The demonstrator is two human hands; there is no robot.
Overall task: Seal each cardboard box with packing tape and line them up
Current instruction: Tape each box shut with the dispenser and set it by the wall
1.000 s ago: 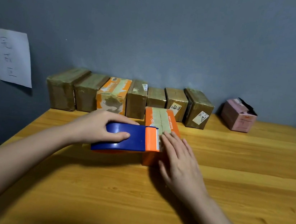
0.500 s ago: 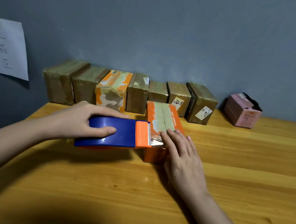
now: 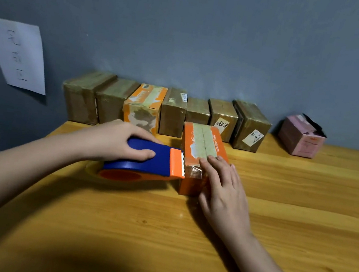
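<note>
Orange box (image 3: 203,143) on tabletop (image 3: 302,197): near end hidden under flat right hand (image 3: 223,192). Left hand (image 3: 116,143) curled round tape dispenser (image 3: 145,163); tape roll mostly hidden.

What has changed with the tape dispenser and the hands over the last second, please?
The left hand has drawn the tape dispenser leftward off the orange box, stretching tape across its near end. The right hand still presses there. The row of boxes stayed put.

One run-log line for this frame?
left hand: grips tape dispenser | right hand: flat on orange box | row: seven boxes
</note>
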